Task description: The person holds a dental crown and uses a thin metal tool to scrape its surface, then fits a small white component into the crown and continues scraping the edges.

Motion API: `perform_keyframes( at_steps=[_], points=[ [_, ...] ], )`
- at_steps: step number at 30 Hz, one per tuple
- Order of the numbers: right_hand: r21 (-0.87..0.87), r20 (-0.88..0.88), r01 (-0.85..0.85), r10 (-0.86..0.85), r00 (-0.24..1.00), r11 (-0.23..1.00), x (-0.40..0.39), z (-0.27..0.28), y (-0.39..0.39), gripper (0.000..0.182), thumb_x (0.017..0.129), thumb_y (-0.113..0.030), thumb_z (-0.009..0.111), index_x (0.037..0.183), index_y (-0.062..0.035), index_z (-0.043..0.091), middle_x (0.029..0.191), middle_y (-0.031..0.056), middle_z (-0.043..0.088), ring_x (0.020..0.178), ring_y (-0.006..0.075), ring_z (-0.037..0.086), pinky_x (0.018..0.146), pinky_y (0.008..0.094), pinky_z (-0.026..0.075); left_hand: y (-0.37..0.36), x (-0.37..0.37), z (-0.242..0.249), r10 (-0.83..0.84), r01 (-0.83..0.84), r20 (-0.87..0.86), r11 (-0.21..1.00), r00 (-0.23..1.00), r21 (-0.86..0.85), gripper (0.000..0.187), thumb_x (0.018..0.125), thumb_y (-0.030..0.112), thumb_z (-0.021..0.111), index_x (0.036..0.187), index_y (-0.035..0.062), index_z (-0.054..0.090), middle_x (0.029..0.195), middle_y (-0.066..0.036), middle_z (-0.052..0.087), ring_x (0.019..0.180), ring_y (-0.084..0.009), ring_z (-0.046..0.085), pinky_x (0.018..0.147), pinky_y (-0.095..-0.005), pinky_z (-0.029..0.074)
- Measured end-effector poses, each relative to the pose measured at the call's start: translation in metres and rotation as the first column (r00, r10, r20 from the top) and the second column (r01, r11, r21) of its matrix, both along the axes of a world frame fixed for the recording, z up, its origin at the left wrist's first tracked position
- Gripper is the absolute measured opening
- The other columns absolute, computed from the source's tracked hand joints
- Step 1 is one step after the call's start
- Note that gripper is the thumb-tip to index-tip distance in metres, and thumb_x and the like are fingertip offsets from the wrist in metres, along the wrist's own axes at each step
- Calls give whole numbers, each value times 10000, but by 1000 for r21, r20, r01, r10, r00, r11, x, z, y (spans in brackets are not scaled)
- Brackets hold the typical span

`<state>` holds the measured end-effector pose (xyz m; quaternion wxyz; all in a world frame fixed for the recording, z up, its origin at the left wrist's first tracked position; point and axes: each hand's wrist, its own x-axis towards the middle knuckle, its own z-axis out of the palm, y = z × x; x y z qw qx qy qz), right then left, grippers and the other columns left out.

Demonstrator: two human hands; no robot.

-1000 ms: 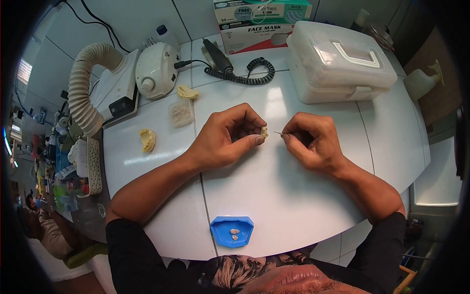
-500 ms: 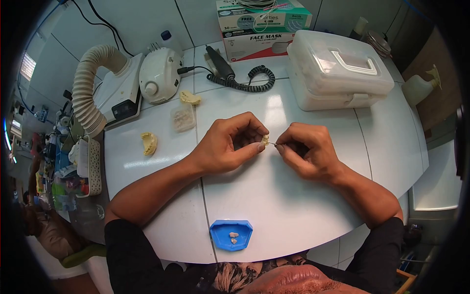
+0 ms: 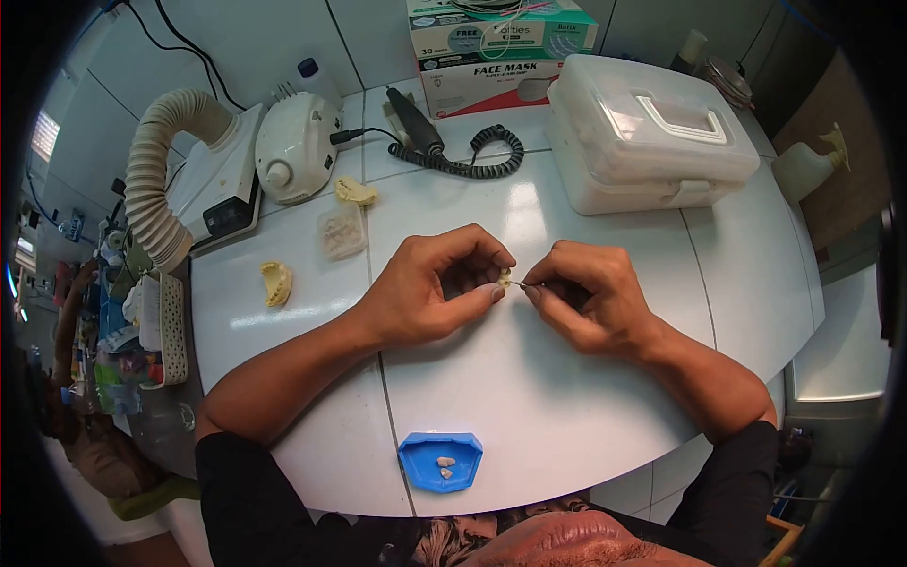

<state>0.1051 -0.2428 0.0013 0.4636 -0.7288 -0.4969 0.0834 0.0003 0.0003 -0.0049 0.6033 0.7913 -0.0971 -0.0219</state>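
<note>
Between the thumb and fingers of my left hand is a small cream-coloured piece like a dental model tooth. My right hand pinches a thin dark pointed tool, whose tip meets the piece. Both hands are above the middle of the white table. Nearer my body, a blue dish holds a few small pale pieces. Left of my left hand lie a yellowish dental cast, another cast and a small clear box.
At the back stand a white control unit, a black handpiece with coiled cord, a face mask box and a white lidded case. A ribbed hose and a basket are at left. A person sits beyond.
The view has shifted slightly, so the table things appear a little further left. Both hands keep their grips, and the small piece seems slightly turned in my left fingers.
</note>
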Motion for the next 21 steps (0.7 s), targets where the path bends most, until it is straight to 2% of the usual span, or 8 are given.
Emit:
perform_keyframes(
  at_steps=[11, 14, 17, 21],
  points=[
    [-18, 18, -3, 3, 1000, 1000, 0, 0, 1, 72, 846, 14, 753, 914, -7, 743, 751, 83, 651, 570, 186, 609, 541, 337, 464, -1, 0, 3, 18, -21, 25, 995, 1000, 97, 276, 929, 23, 793, 1198, 9, 727, 981, -39, 785, 881, -89, 724, 771, -249, 566],
    [5, 33, 20, -20, 999, 1000, 1, -1, 1, 82, 836, 24, 747, 913, -1, 736, 747, 79, 644, 569, 181, 611, 538, 330, 470, -3, 0, 1, 38, -44, 71, 994, 997, 96, 241, 914, 43, 771, 1147, 14, 716, 919, -52, 771, 821, -137, 749, 718, -280, 588],
    [20, 56, 28, -29, 998, 999, 1, 0, 1, 91, 829, 34, 744, 914, 2, 731, 743, 74, 637, 565, 173, 611, 528, 324, 470, -3, 0, 1, 32, -41, 73, 992, 997, 117, 241, 912, 46, 773, 1145, 18, 717, 917, -53, 770, 819, -142, 753, 715, -281, 587],
    [9, 57, 19, -19, 998, 1000, 0, 0, 1, 94, 828, 39, 744, 911, -1, 728, 743, 70, 633, 561, 167, 610, 516, 323, 467, -3, 0, 0, 24, -32, 63, 990, 998, 140, 260, 912, 21, 806, 1162, 11, 733, 921, -36, 765, 814, -89, 717, 710, -244, 561]
  ],
)
